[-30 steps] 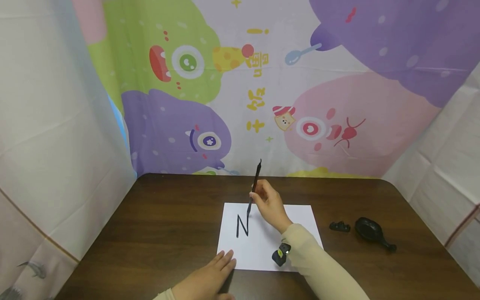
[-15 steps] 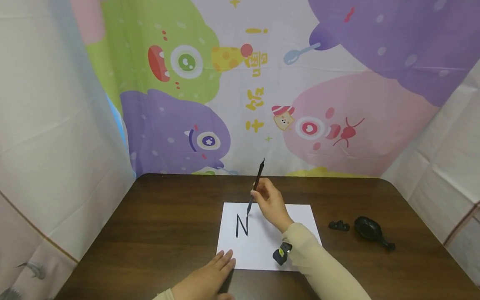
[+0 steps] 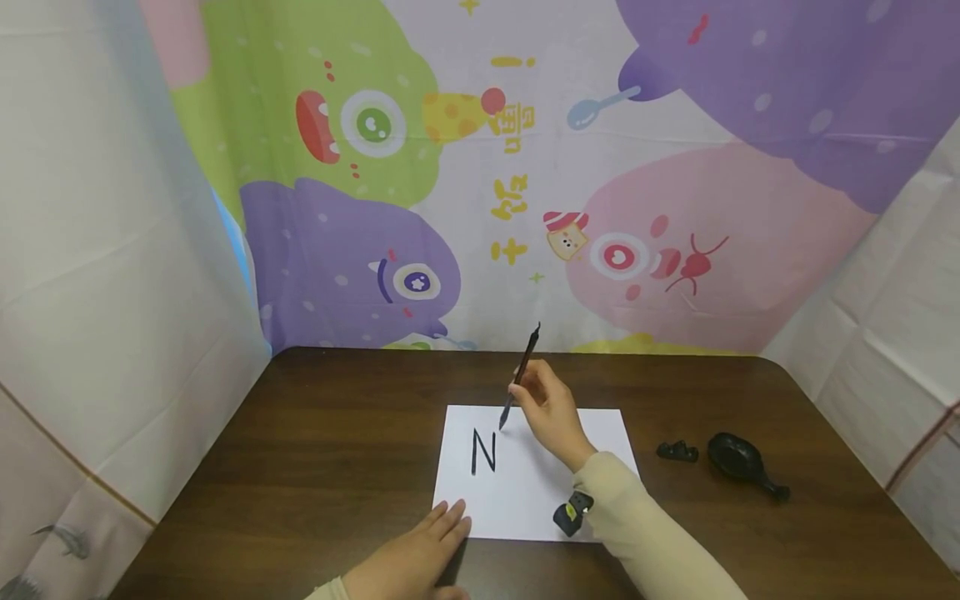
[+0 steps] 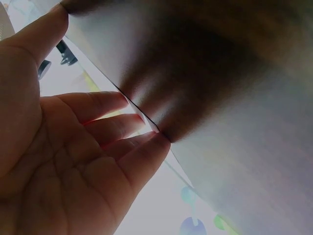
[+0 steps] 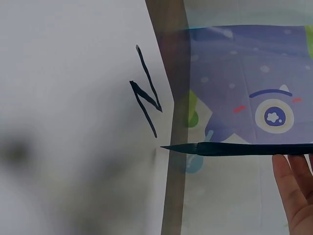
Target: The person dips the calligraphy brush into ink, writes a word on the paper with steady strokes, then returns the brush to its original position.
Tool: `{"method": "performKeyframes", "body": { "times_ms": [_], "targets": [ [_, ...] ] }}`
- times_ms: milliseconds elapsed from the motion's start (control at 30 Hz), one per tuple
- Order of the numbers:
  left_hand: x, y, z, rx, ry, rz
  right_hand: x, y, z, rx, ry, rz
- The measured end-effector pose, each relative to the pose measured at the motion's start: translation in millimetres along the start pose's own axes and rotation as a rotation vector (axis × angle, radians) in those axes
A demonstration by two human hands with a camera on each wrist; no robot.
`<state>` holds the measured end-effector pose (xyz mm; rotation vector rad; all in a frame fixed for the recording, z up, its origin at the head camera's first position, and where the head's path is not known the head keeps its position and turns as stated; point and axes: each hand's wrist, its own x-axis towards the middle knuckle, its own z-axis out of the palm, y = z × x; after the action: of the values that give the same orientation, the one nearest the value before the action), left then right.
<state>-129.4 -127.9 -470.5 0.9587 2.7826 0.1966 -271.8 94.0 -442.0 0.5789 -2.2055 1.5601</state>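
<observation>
A white sheet of paper (image 3: 540,500) lies on the dark wooden table, with a black letter N (image 3: 483,452) drawn near its upper left. My right hand (image 3: 552,417) pinches a dark calligraphy brush (image 3: 527,354) by its handle above the sheet. The brush's pointed tip hangs just right of the N's top right end; in the right wrist view the brush (image 5: 215,149) seems slightly off the paper. My left hand (image 3: 408,550) rests with straight fingers on the sheet's lower left corner. In the left wrist view the fingertips of this hand (image 4: 93,147) touch the surface.
To the right of the paper stand a small black brush rest (image 3: 677,452) and a black ink dish (image 3: 738,458) with a handle. A cartoon-printed curtain (image 3: 517,292) hangs behind the table (image 3: 315,450), and pale cloth hangs at both sides.
The right hand has moved slightly right, taking the brush tip off the N's right stroke. The brush leans further to the right. The left hand has stayed in place.
</observation>
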Motion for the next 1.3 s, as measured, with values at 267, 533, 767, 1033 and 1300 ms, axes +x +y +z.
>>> {"method": "performKeyframes", "body": {
  "times_ms": [267,533,767,1033,1300],
  "targets": [
    [0.8,-0.3,-1.0,-0.011,-0.022,0.001,-2.6,2.4,-1.2,0.022,0.000,-0.043],
    [1.3,-0.5,0.1,0.015,-0.009,0.007,-3.7,2.9,-1.8,-0.028,-0.016,-0.028],
    [0.1,0.3,-1.2,0.005,-0.009,0.005,-5.6,3.9,-1.2,-0.002,-0.037,-0.015],
    [0.4,-0.8,-0.8,0.005,-0.015,0.001,-7.3,1.3,-2.1,0.008,-0.059,0.014],
    [0.4,-1.4,-0.8,-0.003,-0.022,-0.002,-8.5,2.7,-2.6,0.037,-0.074,0.017]
  ]
}}
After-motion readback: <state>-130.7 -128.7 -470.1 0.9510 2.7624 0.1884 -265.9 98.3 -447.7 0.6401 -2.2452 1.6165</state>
